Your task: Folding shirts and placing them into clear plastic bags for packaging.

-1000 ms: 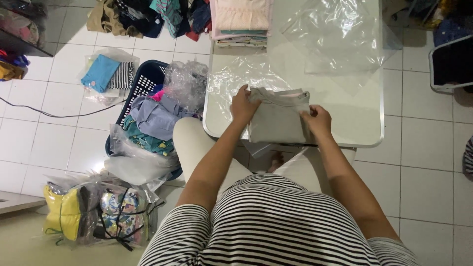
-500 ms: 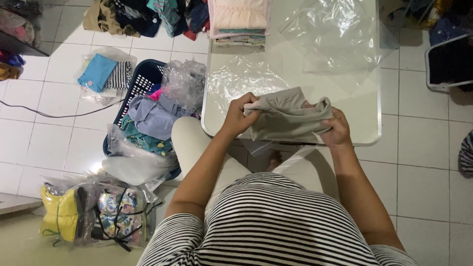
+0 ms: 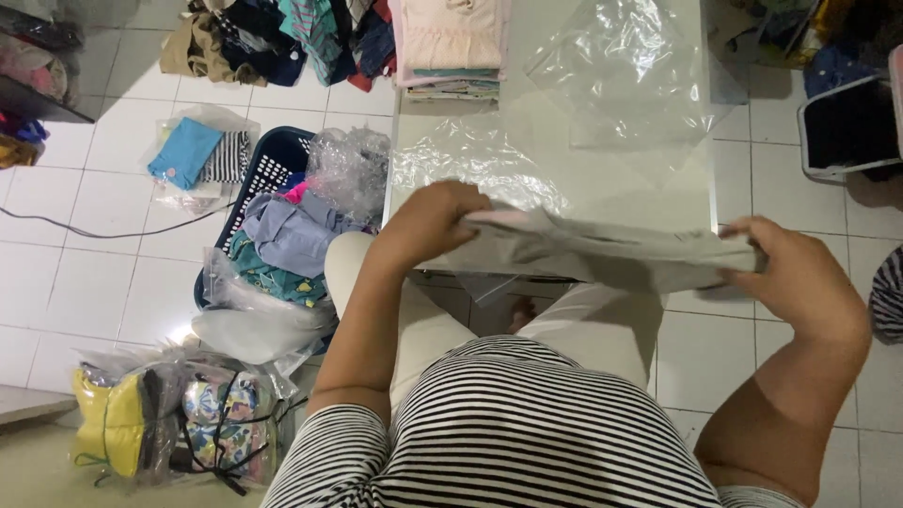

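A person in a striped top stands at a white worktop [image 3: 564, 169], stretching a grey garment [image 3: 602, 252] flat between both hands just above its near edge. The left hand [image 3: 428, 221] has its grip clamped on the garment's left end, where a pink strip shows at the hem; the right hand [image 3: 800, 277] has its grip closed on the opposite end, out past the worktop's right corner. The cloth hangs taut and opened out, not folded, so the folding looks yet to be done, and nothing has gone into a bag. 2 clear plastic bags [image 3: 625, 75] lie flat and unfilled on the worktop behind the garment, beside a stack of folded clothes [image 3: 451, 47] at the far edge. On the tiled floor to the left, a dark laundry basket [image 3: 268, 179] holds loose clothing, which suggests more pieces wait their turn. Bagged bundles [image 3: 174, 423] near the person's left side appear already packed, as does a bagged blue and striped pair [image 3: 198, 150] beyond the basket.
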